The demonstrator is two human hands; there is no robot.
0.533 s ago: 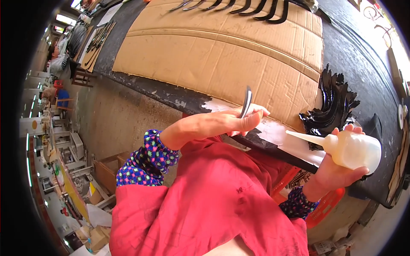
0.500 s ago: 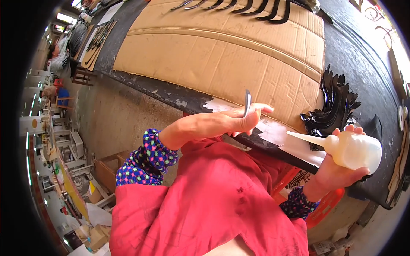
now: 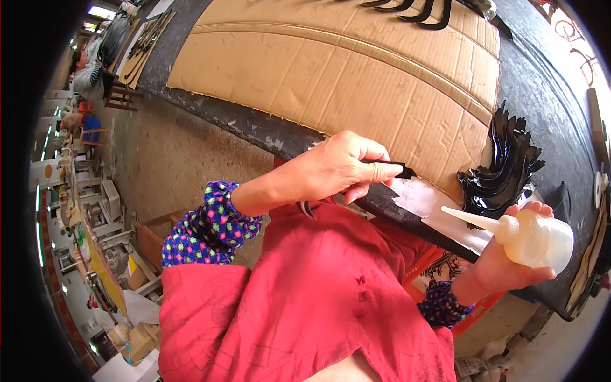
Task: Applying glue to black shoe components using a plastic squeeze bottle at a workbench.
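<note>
My left hand [image 3: 344, 169] pinches a glossy black curved strip [image 3: 407, 170] between thumb and fingers. One end juts past the thumb, the curved tip shows below the palm, and the middle is hidden by the hand. In my right hand [image 3: 496, 267] lies a translucent squeeze bottle [image 3: 540, 240] with pale yellowish contents. Its long thin nozzle points left, toward the left hand but apart from the strip. Just beyond the bottle, a heap of shiny black strips [image 3: 503, 169] with ragged ends is spread on the table.
A large cardboard sheet [image 3: 331, 70] covers much of the dark table [image 3: 235, 127]. Several curved black strips [image 3: 436, 16] lie along its far side. White paper [image 3: 423, 200] sits at the near table edge. Beneath the table is a red crate [image 3: 420, 267]. Another person [image 3: 86, 79] is far left.
My left hand has turned over, and the strip's curved tip now hangs below the palm instead of standing above the fingers. The bottle has shifted slightly right.
</note>
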